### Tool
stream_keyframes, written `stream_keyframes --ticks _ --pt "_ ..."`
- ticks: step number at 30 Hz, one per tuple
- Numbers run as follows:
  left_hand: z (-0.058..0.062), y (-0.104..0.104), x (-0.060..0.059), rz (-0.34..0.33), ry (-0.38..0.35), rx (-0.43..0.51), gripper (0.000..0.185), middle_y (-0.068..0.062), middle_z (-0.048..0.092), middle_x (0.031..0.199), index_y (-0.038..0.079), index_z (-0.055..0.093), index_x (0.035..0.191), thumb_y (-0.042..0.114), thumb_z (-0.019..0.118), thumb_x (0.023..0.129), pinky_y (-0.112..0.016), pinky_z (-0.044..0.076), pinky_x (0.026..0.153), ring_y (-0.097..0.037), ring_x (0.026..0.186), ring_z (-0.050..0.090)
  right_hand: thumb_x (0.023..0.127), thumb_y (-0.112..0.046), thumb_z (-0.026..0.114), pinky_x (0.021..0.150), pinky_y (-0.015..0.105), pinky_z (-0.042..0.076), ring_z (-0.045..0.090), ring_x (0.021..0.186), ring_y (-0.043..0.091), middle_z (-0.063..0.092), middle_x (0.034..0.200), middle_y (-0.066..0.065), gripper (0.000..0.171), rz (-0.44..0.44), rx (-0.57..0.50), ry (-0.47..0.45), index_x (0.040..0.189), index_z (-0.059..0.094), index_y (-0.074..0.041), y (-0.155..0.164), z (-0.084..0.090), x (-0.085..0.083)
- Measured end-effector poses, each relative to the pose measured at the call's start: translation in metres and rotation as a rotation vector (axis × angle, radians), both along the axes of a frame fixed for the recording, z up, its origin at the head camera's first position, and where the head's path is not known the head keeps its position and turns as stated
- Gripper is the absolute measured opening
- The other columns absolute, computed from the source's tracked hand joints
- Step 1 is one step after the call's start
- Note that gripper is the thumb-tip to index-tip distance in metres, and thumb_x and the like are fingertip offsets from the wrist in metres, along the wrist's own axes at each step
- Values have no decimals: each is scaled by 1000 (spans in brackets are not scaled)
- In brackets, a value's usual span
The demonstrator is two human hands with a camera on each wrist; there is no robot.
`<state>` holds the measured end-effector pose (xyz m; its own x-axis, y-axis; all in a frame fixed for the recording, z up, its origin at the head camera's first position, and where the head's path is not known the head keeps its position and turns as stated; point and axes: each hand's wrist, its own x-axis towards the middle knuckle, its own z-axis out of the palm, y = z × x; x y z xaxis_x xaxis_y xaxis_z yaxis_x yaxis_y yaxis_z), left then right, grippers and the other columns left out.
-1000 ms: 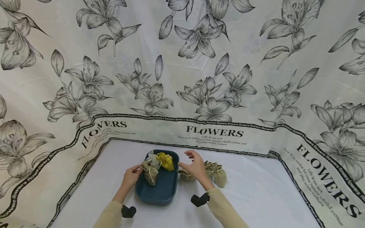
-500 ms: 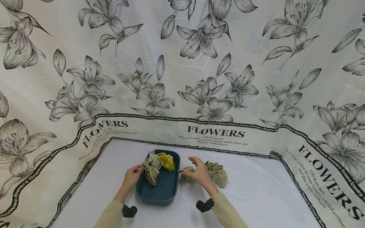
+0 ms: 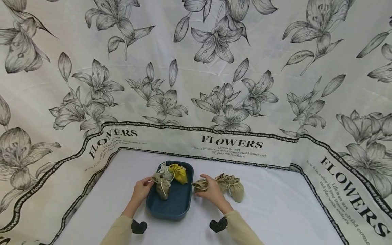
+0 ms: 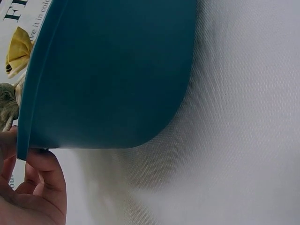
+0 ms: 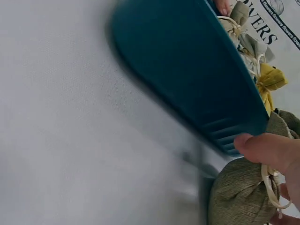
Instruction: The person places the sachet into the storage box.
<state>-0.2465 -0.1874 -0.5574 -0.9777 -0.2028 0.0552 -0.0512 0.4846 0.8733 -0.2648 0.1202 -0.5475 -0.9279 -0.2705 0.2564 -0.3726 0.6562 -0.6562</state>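
Observation:
My left hand (image 3: 142, 189) pinches the left rim of a blue plastic tray (image 3: 169, 215); in the left wrist view fingers (image 4: 47, 164) show on both sides of the rim. Inside the tray lie a khaki drawstring pouch (image 3: 162, 189), a pale grey one (image 3: 165, 173) and a yellow one (image 3: 179, 174). Just right of the tray, my right hand (image 3: 213, 194) grips another khaki drawstring pouch (image 3: 200, 184) near its tied neck. The right wrist view shows the thumb across this pouch (image 5: 239, 192), its cream cord hanging beside the fingers.
More khaki pouches (image 3: 236, 191) lie on the white tablecloth (image 3: 275, 211) right of my right hand, partly behind it. A flower-printed cloth (image 3: 171, 139) stands as a wall around the back and sides. Each wrist wears a black device (image 3: 139, 227).
My right hand has come down from above the tray's right edge and taken hold of the khaki pouch beside it. The left hand stays at the tray's rim.

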Motion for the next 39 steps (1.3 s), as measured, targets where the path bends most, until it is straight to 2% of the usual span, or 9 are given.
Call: stream_keyframes --ticks 7,13,21,32,39 --pt "-1 -1 -1 0 2 8 32 -22 66 92 -6 62 119 9 59 91 -27 43 61 -26 81 60 60 -6 88 90 51 47 60 106 37 64 118 20 70 -36 70 64 123 58 0 -2 -11 -3" --pt "-1 -1 -1 -2 3 11 31 -22 66 92 -6 62 119 8 58 91 -27 43 62 -26 82 60 56 0 88 88 51 46 61 99 37 67 108 19 64 -81 90 107 115 62 1 -4 -11 0" --pt "-3 -1 -2 -2 3 11 32 -23 66 93 -7 62 119 8 58 91 -27 44 62 -28 83 60 57 -3 87 87 50 46 62 96 35 68 102 18 57 -104 101 126 109 65 2 -5 -10 4" --pt "-3 -2 -2 -3 0 17 31 -21 66 91 -6 62 119 9 58 92 -27 43 61 -24 80 59 56 -2 86 84 48 47 62 96 32 68 102 16 57 -121 111 133 109 66 -2 -6 -14 9" --pt "-2 0 -1 11 2 -3 30 -21 67 91 -6 63 118 9 59 92 -29 45 64 -28 83 61 59 -8 87 78 43 50 64 89 26 70 96 10 50 -135 107 163 105 68 -5 -4 -16 12"
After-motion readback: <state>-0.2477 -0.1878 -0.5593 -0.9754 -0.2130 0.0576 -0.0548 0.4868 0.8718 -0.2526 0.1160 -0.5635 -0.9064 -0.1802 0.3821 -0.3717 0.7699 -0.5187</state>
